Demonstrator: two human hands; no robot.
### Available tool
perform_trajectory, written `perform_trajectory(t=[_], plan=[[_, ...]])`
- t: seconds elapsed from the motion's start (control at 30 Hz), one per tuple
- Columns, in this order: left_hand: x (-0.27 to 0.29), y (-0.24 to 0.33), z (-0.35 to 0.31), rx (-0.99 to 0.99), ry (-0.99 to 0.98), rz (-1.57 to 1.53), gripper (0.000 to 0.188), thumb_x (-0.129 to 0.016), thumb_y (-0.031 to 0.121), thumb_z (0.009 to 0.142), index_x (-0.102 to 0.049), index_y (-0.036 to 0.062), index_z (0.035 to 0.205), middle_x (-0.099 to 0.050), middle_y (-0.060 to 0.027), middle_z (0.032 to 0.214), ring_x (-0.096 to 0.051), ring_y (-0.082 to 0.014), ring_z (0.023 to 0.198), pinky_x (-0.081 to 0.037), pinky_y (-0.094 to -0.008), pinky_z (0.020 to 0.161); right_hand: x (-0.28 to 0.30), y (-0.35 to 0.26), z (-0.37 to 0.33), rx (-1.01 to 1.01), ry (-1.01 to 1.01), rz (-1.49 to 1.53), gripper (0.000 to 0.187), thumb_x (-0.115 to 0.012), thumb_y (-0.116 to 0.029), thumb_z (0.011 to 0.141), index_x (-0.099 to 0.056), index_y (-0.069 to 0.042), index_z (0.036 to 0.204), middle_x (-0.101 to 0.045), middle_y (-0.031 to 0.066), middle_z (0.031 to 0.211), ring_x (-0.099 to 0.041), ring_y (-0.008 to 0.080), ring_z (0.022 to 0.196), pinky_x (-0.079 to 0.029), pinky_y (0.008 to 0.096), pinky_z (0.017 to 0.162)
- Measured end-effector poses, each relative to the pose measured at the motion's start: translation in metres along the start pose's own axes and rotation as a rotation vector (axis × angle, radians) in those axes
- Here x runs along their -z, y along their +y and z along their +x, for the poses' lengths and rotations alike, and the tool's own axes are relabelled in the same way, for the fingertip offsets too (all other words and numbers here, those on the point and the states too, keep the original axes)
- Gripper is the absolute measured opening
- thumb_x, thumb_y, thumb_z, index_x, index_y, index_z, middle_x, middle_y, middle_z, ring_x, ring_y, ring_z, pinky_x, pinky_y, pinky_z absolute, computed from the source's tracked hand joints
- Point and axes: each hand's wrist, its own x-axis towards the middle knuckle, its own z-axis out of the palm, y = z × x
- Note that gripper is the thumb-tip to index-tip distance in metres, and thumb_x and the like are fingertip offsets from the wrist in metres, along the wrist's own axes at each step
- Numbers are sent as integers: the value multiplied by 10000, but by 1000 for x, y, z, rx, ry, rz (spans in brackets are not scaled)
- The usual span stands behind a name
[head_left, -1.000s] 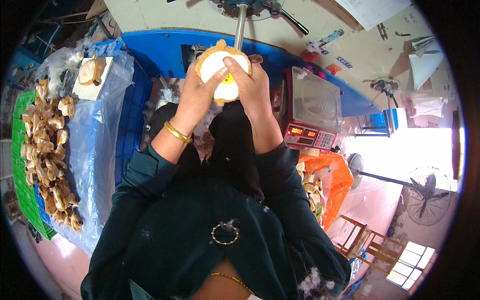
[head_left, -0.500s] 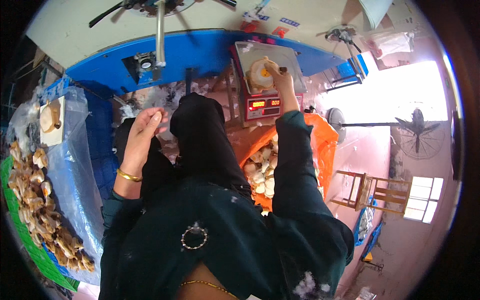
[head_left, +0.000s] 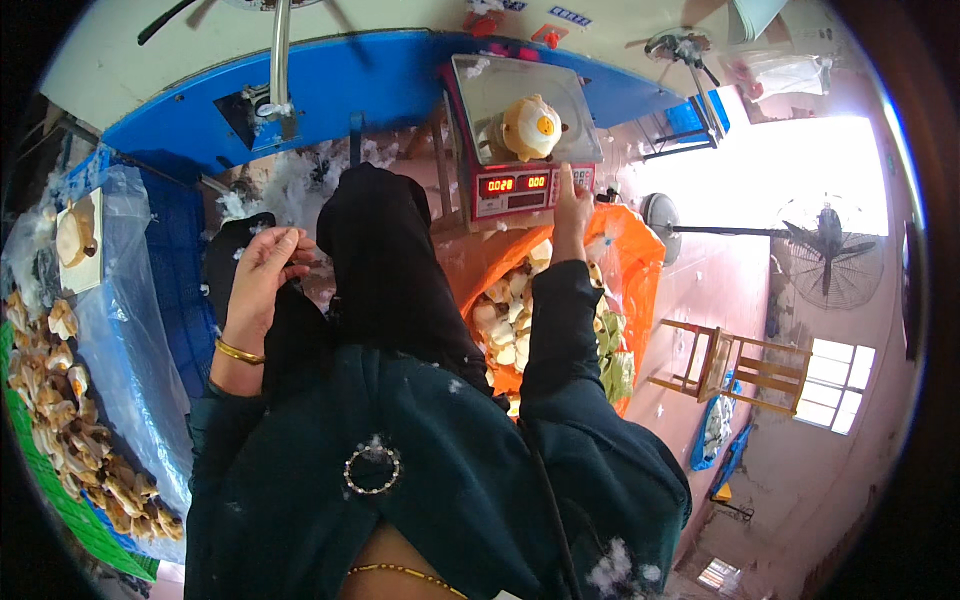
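Observation:
A small round plush toy [head_left: 530, 128], cream and tan with a yellow patch, rests on the clear-topped pan of a red digital weighing scale [head_left: 486, 208]. My right hand [head_left: 573, 212] is just off the toy, its index finger stretched toward the keypad at the scale's front; nothing is in it. Whether the fingertip touches a key, I cannot tell. Over my lap, my left hand [head_left: 265, 265] hangs with loosely bent fingers, the thumb near the index finger, and no held thing shows. Beneath my right forearm, an orange sack [head_left: 640, 290] holds several similar pale plush pieces.
At left, a pile of tan plush pieces [head_left: 75, 410] lies beside clear plastic sheeting [head_left: 125, 300] and a green crate [head_left: 50, 500]. Ahead runs a blue-edged table [head_left: 190, 120] with a metal post [head_left: 280, 60]. White stuffing fluff [head_left: 290, 185] lies below it. A wooden chair [head_left: 730, 368] and fan [head_left: 828, 250] stand right.
My right hand has let go of the plush toy on the scale and drawn back to the keypad. The scale's display has changed. My left hand's fingers have curled in slightly.

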Motion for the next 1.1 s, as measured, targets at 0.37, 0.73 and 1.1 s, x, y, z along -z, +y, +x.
perform_trajectory(t=[0.37, 0.73, 1.1], plan=[[3, -5, -11, -3, 18, 18, 198, -553, 226, 989, -622, 66, 1083, -680, -52, 1007, -641, -141, 905, -509, -277, 788, -60, -71, 33, 180, -144, -631, 932, -618, -775, 687, -661, 51, 1116, -626, 270, 1157, -558, 387, 1151, -417, 453, 992], [-44, 49, -5, -611, 129, 487, 375, -692, 105, 872, -606, 84, 1236, -548, 4, 967, -540, -97, 858, -453, -230, 759, -58, -166, -161, 1206, -740, 20, 466, -749, -55, 629, -609, -61, 1074, -610, 100, 1163, -603, 317, 1079, -498, 409, 917], [36, 47, -1, -689, 310, 754, 178, -746, 144, 795, -651, 37, 902, -632, -107, 830, -619, -267, 790, -492, -342, 722, -15, -74, -86, 1045, -716, -406, 617, -818, -255, 703, -552, -51, 1221, -586, 124, 1221, -569, 331, 1115, -463, 419, 973]])
